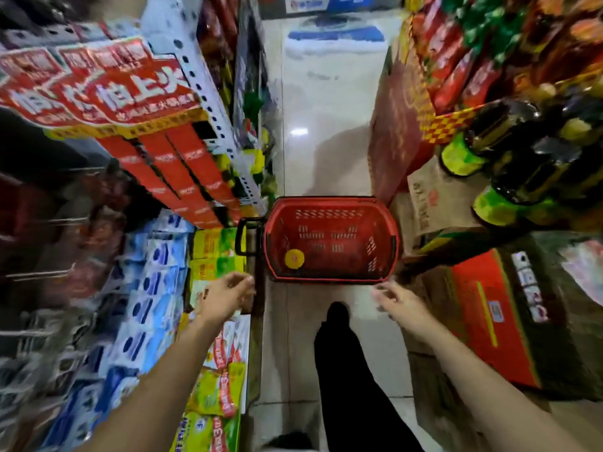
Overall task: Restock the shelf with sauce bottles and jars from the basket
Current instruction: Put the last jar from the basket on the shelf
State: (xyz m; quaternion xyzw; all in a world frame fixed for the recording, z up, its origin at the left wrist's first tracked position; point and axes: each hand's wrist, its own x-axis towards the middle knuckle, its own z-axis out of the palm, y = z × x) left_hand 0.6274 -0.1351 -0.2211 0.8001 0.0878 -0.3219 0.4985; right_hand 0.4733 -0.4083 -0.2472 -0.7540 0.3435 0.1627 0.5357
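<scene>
Basket [331, 203]: on the floor, nearly empty; one yellow-lidded jar [294, 258] left.
Hands: left hand [225, 296] and right hand [399, 303] open, holding nothing.
Progress: seemingly near the end.

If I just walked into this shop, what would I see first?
Probably the red basket on the floor in the middle of the aisle, nearly empty, with one yellow lid showing in its near-left corner. Next, the left hand and right hand, both empty, stretched toward it, and the big red boxes on the left shelf.
</scene>
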